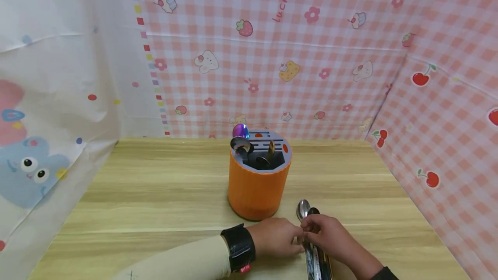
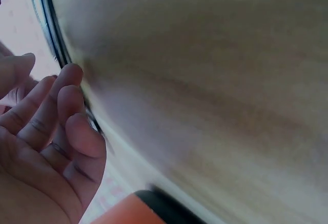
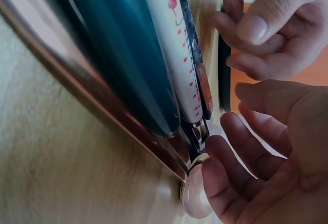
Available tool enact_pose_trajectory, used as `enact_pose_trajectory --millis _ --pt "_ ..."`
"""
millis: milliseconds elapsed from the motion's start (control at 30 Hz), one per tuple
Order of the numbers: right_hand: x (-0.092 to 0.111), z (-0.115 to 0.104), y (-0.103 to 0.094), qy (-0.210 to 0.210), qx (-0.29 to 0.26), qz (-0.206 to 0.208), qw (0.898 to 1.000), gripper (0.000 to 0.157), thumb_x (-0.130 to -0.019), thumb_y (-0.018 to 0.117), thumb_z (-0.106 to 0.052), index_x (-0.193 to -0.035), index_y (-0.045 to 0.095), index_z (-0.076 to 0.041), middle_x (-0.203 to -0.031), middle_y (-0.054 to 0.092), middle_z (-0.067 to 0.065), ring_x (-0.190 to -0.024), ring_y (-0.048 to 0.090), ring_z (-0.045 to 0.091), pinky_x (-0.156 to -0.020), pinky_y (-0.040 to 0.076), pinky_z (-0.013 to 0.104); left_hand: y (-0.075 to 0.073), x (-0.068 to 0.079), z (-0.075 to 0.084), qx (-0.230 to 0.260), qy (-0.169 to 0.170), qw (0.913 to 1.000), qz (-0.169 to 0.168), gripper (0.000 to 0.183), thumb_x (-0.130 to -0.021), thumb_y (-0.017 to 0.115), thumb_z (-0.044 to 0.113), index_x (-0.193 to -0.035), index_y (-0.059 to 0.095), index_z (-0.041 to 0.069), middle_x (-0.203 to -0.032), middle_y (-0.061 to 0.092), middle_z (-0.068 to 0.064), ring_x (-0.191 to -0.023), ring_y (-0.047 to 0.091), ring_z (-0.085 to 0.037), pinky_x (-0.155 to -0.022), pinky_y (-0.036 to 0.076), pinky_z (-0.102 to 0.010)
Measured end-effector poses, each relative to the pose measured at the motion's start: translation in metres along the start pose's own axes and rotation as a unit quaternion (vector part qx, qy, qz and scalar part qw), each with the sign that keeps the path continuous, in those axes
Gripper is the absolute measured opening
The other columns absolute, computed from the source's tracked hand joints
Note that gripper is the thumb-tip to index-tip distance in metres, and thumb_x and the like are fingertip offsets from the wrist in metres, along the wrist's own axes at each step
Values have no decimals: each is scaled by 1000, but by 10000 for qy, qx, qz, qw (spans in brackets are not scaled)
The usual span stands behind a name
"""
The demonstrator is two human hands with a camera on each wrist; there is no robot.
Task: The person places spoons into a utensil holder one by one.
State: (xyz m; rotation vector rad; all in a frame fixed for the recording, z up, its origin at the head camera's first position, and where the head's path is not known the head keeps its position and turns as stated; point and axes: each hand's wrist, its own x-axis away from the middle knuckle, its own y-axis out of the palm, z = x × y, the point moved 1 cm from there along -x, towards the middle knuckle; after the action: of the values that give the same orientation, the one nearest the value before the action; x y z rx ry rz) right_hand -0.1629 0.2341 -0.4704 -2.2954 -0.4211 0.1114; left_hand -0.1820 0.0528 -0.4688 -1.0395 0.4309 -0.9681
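Observation:
A bundle of cutlery lies on the wooden table at the lower right of the head view, with a silver spoon bowl [image 1: 302, 208] and a dark piece beside it at the far end. The right wrist view shows a teal handle [image 3: 123, 55] next to a white handle with red dots [image 3: 179, 60], plus a copper-coloured piece. My left hand [image 1: 277, 237] is on the bundle's left side, fingers loosely bent. Over the bundle hovers my right hand [image 1: 336, 239], its fingertips close to the left hand's. Between the fingers of either hand I see nothing held.
An orange round cutlery holder [image 1: 254, 193] with a grey slotted top stands just beyond my left hand. A purple spoon [image 1: 240, 131], a dark spoon and a gold-coloured piece stick out of it. Patterned cloth [image 1: 272, 46] hangs behind the table and along both sides.

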Motion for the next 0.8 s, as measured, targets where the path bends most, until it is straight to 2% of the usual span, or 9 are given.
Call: enact_pose_trajectory --millis 167,300,433,533,800 --pt "-4 1 2 -7 -20 -95 10000 10 -85 73 -8 -90 67 -14 -82 66 -2 -74 59 14 -61 51 29 7 -2 0 -202 83 9997 -89 9 -96 61 37 -95 65 29 -76 60 17 -68 52 2 -58 40 -19" --pt "-5 2 3 108 1 -170 9998 10 -85 74 -9 -89 67 -14 -82 66 -2 -75 59 13 -63 51 30 7 -3 1 -321 198 9992 -102 13 -95 61 38 -103 68 29 -83 64 18 -72 54 2 -61 42 -19" --pt "-7 3 3 68 131 -41 9999 10 -84 75 -9 -88 67 -12 -82 67 -3 -75 60 12 -65 51 31 6 -4 1 -336 307 9987 -224 23 -96 61 37 -117 67 31 -93 67 18 -78 56 3 -64 43 -19" --pt "-8 4 4 26 310 122 9994 11 -82 76 -9 -88 67 -12 -81 67 -4 -76 59 12 -66 51 32 6 -4 3 -382 375 9982 -281 27 -96 61 36 -122 65 32 -91 66 17 -78 56 3 -63 43 -18" --pt "-10 4 6 292 498 103 9983 15 -81 76 -4 -89 67 -13 -80 64 -3 -75 56 12 -67 49 36 5 -7 7 -582 317 9970 -408 27 -97 59 38 -122 64 32 -95 67 16 -82 57 2 -66 45 -20"
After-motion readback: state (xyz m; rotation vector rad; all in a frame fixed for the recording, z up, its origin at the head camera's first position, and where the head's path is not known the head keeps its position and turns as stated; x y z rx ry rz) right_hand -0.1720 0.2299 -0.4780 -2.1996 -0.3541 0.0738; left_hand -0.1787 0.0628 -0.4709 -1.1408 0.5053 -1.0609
